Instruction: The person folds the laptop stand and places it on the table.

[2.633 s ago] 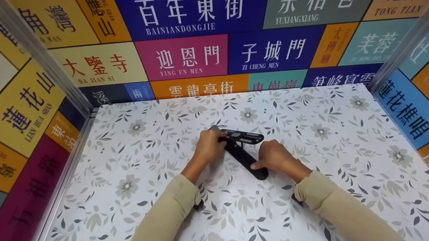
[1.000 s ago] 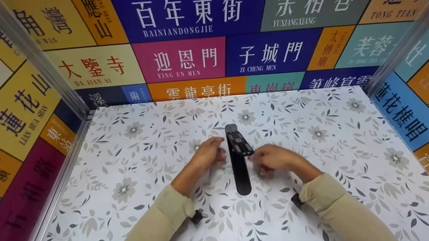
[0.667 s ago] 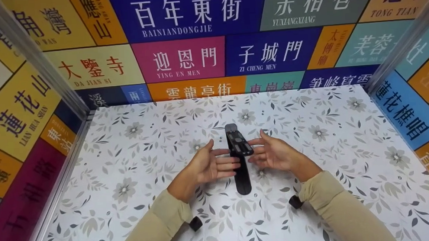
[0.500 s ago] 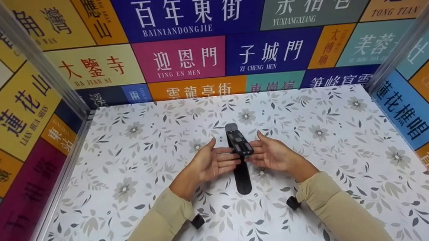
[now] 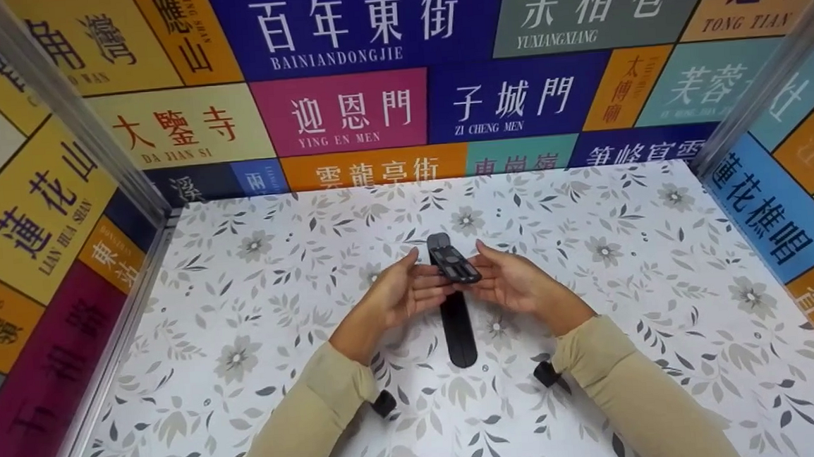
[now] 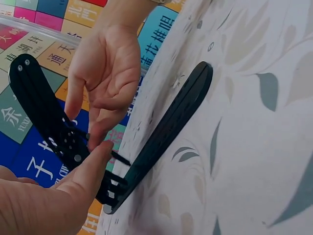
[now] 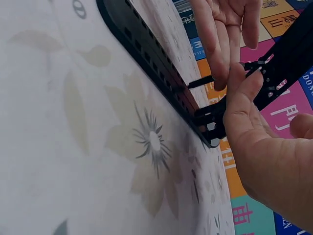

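Note:
A black folding stand, made of two long bars hinged at one end, stands in the middle of the table. Its slotted base bar points toward me, and its upper bar slopes up from the far hinge. Thin struts join the two in the right wrist view. My left hand reaches in from the left, fingers extended under the upper bar's raised end. From the other side, my right hand has its thumb up and fingertips beneath that same bar. Both sets of fingertips lie close to the struts, partly hidden by the bar.
The table has a white covering with grey flowers and leaves. Panels of coloured signs close in its back and both sides, with metal posts at the corners. A black device sits at each wrist.
The stand has turned from a slant to point toward me. My hands let go of it, then spread their fingers beneath the upper bar, whose near end has risen slightly.

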A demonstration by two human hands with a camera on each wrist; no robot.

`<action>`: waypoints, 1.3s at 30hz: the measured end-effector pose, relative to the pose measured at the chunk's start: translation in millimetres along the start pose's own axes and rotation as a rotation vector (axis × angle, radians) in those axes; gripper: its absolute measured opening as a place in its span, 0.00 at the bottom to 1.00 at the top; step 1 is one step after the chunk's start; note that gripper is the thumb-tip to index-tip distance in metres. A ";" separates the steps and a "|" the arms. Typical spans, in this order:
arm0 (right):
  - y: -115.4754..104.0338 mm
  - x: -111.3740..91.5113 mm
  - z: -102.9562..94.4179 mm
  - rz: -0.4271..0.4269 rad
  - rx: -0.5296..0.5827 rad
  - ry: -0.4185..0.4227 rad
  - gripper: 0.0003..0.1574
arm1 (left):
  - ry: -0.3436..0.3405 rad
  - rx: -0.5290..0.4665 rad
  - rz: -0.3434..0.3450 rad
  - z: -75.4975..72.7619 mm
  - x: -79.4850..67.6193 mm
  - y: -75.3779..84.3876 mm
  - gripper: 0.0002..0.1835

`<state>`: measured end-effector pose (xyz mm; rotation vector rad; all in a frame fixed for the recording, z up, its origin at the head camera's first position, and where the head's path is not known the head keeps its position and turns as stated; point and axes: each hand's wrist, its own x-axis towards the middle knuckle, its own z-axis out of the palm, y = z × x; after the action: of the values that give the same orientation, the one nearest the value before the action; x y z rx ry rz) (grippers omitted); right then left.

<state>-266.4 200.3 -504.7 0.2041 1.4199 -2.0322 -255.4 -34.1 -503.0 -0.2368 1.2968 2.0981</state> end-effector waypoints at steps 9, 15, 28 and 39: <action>0.5 10.6 9.8 -0.094 -0.003 0.029 0.08 | 0.104 0.052 0.145 9.0 11.8 -1.5 0.23; 1.9 9.7 10.7 -0.066 -0.071 0.054 0.27 | 0.115 0.112 0.161 8.2 12.3 -4.1 0.25; 20.7 5.1 16.1 -0.126 -0.649 0.176 0.29 | 0.315 0.789 0.309 8.0 13.3 -22.5 0.16; 26.5 5.3 16.0 -0.205 -0.902 0.222 0.30 | 0.380 1.016 0.418 6.9 17.1 -27.2 0.12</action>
<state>-251.5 178.4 -521.5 -0.1156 2.4192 -1.3423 -250.7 -12.8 -527.6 0.1048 2.6312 1.4444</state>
